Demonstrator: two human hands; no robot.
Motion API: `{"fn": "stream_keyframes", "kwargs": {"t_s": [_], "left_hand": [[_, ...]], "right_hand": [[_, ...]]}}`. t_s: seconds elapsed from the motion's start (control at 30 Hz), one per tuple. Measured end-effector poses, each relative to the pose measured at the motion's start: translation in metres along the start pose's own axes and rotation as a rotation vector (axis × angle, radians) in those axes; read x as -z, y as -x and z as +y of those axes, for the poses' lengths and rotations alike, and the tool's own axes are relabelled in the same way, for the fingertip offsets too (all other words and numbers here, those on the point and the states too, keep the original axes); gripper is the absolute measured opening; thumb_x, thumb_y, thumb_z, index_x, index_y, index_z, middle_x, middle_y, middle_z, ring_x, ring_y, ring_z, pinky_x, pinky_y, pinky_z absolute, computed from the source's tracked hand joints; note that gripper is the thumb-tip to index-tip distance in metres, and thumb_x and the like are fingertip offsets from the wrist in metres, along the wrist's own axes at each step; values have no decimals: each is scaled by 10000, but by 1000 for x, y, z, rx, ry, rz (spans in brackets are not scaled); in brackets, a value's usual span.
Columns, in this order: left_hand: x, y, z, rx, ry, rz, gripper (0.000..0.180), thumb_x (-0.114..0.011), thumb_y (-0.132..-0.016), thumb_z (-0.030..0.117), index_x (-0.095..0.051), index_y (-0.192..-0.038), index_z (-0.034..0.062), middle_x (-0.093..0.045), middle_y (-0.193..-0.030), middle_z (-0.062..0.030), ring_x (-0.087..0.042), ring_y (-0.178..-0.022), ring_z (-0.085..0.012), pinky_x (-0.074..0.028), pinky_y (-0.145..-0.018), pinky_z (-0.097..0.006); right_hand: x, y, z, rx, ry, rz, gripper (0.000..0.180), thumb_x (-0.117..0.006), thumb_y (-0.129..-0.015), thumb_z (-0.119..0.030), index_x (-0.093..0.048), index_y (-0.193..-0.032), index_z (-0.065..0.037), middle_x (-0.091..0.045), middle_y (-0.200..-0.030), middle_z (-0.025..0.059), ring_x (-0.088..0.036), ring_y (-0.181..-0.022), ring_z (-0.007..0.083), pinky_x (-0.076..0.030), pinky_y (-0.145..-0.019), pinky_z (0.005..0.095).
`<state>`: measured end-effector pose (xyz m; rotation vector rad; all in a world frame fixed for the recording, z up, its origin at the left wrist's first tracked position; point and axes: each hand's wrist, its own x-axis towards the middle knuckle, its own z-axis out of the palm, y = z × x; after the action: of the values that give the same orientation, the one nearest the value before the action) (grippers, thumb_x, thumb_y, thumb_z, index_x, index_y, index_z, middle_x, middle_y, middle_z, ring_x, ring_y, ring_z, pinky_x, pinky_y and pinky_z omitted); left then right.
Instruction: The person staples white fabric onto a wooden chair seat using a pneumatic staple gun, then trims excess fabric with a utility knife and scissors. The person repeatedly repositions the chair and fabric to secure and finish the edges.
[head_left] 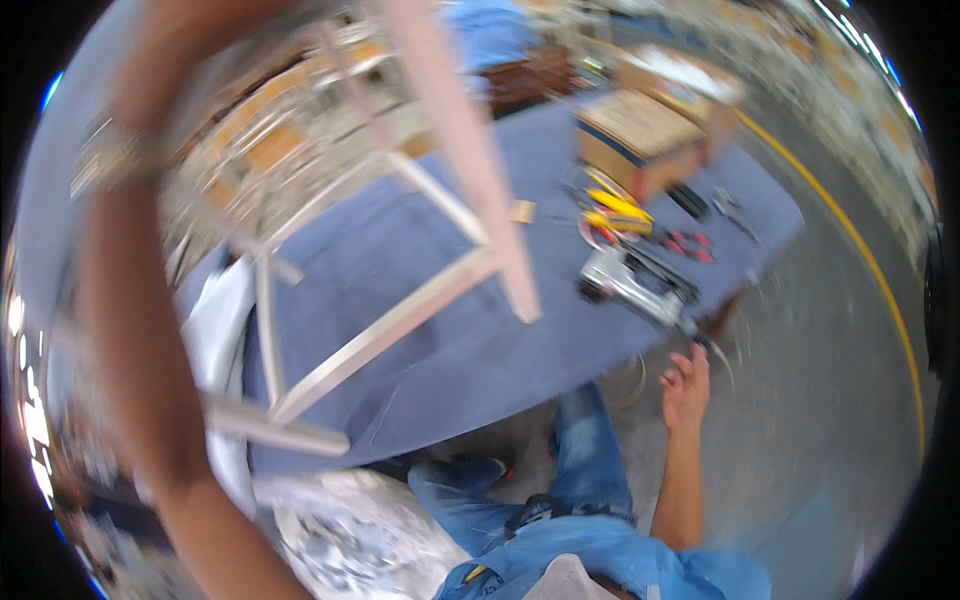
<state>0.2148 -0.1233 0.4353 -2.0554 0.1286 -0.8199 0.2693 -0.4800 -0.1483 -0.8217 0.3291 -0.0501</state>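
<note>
A pale wooden chair or stool frame [385, 335] is tilted over the cloth-covered table, its legs and crossbars blurred by motion. My left arm is raised at the left, and my left hand [215, 20] is wrapped over the frame's upper part at the top edge of the view, where the fingers are partly cut off. My right hand [684, 392] is empty with its fingers apart, beside the table's front right edge. Close above it lies a silver pneumatic nail gun [630, 285], its hose end pointing toward my fingers.
On the table [400, 400] stand cardboard boxes [640, 135]. Before them lie a yellow tool [618, 212], red-handled pliers [690, 245] and a wrench [735, 212]. A plastic-wrapped bundle [360, 530] is by my legs. A yellow floor line [860, 240] runs along the right.
</note>
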Motion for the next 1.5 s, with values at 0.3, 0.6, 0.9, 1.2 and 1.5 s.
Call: {"fn": "stream_keyframes", "kwargs": {"t_s": [0.3,0.6,0.9,1.2,1.5], "left_hand": [[22,212,-6,309,75,533,811,-809,-819,225,-435,-1525,88,-518,-1473,-210,-530,-1330,-363,-448,-1091,-447],[-80,427,94,1559,1246,392,667,-555,-1011,530,-606,-1280,-78,-699,-919,-180,-703,-778,-227,-585,-747,-364],[-29,374,90,1261,673,414,830,-521,-1010,584,-354,-1504,-62,-410,-1465,-214,-368,-1355,-323,-283,-1124,-431],[50,80,-140,264,19,446,754,-552,-961,629,-430,-1547,171,-316,-1639,-179,-265,-1528,-363,-230,-1229,-501],[15,9,-112,341,537,-264,989,-535,-836,820,-479,-1514,103,-611,-1366,-249,-602,-1279,-360,-467,-1059,-469]], "right_hand": [[-48,-132,-75,390,560,158,453,-527,-1055,-462,-647,-1188,-46,-623,-869,73,-585,-746,145,-486,-625,293],[-197,-108,-43,642,742,-379,672,-778,-859,-201,-494,-1436,-8,-680,-1242,169,-660,-1106,279,-480,-982,362],[-142,-87,50,628,923,-373,523,-724,-845,-57,-573,-1341,6,-722,-1123,180,-707,-997,306,-523,-890,389],[-166,-1,-2,834,175,-299,412,-611,-944,5,-562,-1351,47,-592,-1345,153,-565,-1233,216,-422,-1058,328],[-286,60,-24,1490,309,-509,422,-631,-915,21,-582,-1334,21,-637,-1290,160,-633,-1150,244,-485,-1010,348]]}}
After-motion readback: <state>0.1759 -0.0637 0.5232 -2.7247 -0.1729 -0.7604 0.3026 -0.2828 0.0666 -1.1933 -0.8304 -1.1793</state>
